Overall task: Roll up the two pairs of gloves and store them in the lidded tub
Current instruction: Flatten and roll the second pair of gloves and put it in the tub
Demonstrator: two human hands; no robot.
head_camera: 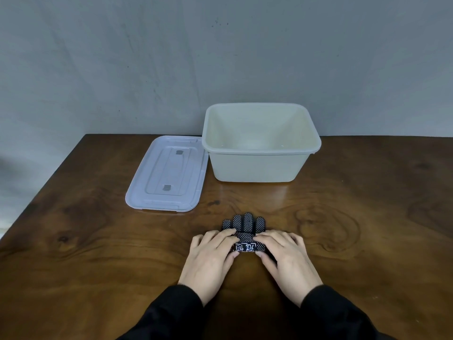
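Grey wall (171,57) stands behind a dark wooden worktop (85,241). Near the middle, a black glove with white dots (245,223) lies flat, its cuff end partly rolled, fingers pointing far. The left hand (210,256) and right hand (285,253) press on the roll from either side, each grip closed over the rolled part (thumbs tucked under the near edge). Farther off sits the open pale tub (259,165), with its lid (169,175) flat just left of it.
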